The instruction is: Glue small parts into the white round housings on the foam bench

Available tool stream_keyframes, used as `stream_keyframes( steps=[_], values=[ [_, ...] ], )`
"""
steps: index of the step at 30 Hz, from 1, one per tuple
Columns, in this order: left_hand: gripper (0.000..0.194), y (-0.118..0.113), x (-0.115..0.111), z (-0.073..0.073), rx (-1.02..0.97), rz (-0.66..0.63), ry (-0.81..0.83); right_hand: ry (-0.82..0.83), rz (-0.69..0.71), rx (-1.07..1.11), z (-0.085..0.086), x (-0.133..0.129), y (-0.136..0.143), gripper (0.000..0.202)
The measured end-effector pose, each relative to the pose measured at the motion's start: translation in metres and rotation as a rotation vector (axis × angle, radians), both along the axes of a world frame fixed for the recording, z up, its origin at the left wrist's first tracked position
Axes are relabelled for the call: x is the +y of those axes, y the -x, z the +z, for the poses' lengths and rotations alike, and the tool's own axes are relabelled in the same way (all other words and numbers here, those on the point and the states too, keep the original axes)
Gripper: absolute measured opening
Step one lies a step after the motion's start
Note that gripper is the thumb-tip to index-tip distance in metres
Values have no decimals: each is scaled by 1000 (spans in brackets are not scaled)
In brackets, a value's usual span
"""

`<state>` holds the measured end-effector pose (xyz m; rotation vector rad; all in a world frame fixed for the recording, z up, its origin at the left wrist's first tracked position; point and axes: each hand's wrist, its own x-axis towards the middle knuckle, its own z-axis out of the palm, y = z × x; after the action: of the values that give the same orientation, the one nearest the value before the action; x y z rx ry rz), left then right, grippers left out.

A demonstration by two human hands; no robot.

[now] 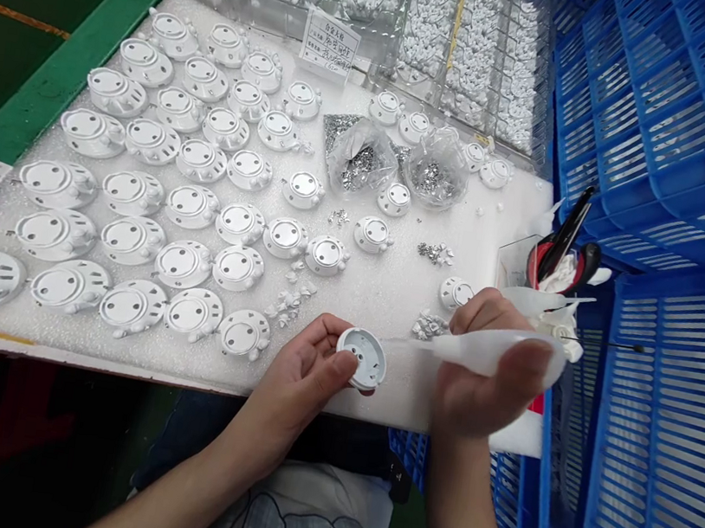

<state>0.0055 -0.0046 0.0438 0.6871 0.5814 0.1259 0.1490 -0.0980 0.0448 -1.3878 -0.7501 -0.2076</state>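
Note:
My left hand [312, 363] grips a round white plastic part [364, 357] by its edge, thumb inside it, with its hollow side facing up toward me. In my right hand [471, 394] is a white translucent squeeze bottle [477, 351], lying almost level. Its thin nozzle points left at the rim of the held part; whether the tip touches is too blurred to tell. Small pale pieces [430, 326] lie in a pile just left of my right hand. Beside them sits another round white part [455, 292].
Rows of round white parts [190, 206] cover the foam-topped table's left side. Bags of small metal pieces [360, 160] stand mid-table. Clear trays [386, 24] of white pieces line the back. Scissors [564, 250] stand at right, beside blue crates [672, 414].

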Motion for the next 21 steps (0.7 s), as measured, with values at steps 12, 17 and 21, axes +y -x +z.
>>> stream_keyframes(
  steps=[12, 17, 21],
  values=[
    [46, 2, -1, -4, -17, -10, 8, 432, -15, 172, -3, -13, -8, 32],
    [52, 1, -1, -5, -14, -2, 3, 780, -190, -107, -12, -4, -4, 15],
    [52, 1, 0, -4, 11, -10, 12, 817, -134, -200, 1, -11, -2, 24]
  ],
)
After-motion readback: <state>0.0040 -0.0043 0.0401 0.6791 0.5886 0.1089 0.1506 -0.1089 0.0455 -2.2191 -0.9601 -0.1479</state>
